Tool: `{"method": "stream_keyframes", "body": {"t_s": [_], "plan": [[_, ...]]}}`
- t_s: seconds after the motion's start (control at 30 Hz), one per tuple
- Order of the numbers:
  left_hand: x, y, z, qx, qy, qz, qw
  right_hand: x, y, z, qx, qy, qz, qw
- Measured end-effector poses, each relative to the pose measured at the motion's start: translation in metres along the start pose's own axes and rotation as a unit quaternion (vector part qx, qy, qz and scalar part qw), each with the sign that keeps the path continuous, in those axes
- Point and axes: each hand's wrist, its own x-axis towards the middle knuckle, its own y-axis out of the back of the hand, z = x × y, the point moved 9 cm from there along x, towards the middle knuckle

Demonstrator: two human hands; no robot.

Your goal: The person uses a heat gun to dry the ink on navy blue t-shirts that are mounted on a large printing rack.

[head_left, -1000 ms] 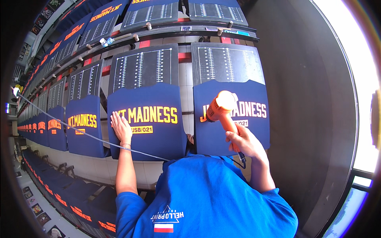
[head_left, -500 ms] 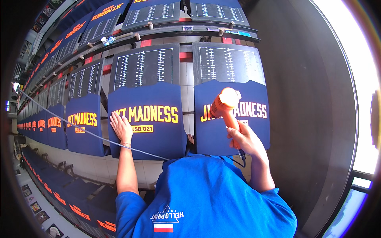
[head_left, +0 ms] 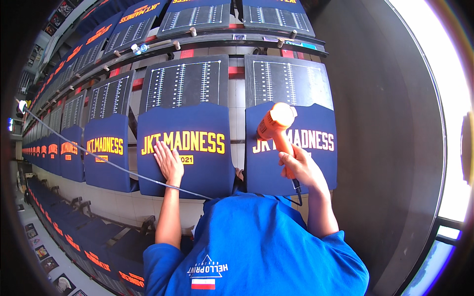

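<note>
My left hand (head_left: 169, 162) lies flat, fingers spread, on a navy shirt (head_left: 185, 180) with yellow lettering, covering part of the print. This shirt is stretched over a dark board (head_left: 185, 84) with white scale marks. In my right hand (head_left: 301, 170) is an orange heat gun (head_left: 277, 123), gripped by its handle, its cord hanging down from the grip. The gun's head hovers over a second navy shirt (head_left: 321, 172) on the board to the right and hides part of its lettering. Where the nozzle points exactly, I cannot tell.
Several more shirt-covered boards (head_left: 103, 140) run off to the left. Beyond them a dark rail (head_left: 212, 37) with short pegs separates another row. A grey cable (head_left: 98, 158) stretches across the left boards to my body. At right stands a dark wall (head_left: 375, 123); small bottles (head_left: 139, 49) sit on the rail.
My left hand has slid right across the print, from its left end toward the middle. The heat gun has shifted slightly left over the right-hand shirt, still in my right hand.
</note>
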Motion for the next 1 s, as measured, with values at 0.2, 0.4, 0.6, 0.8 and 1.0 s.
{"method": "stream_keyframes", "body": {"t_s": [0.2, 0.4, 0.6, 0.8, 1.0], "plan": [[-0.024, 0.004, 0.057, -0.027, -0.086, -0.03, 0.995, 0.01, -0.008, -0.009, 0.001, 0.012, -0.008, 1.0], [-0.041, 0.012, 0.097, -0.054, -0.157, -0.074, 0.983, 0.002, -0.005, -0.005, -0.018, -0.005, -0.016, 1.0], [-0.061, 0.017, 0.097, -0.081, -0.178, -0.107, 0.975, -0.019, -0.005, 0.011, -0.039, -0.025, -0.054, 0.997], [-0.041, 0.014, 0.004, -0.026, -0.085, -0.019, 0.996, -0.026, -0.014, 0.015, -0.027, -0.03, -0.078, 0.996], [0.004, 0.009, -0.111, 0.017, 0.104, 0.033, 0.994, -0.023, -0.022, 0.015, -0.001, -0.021, -0.088, 0.996]]}}
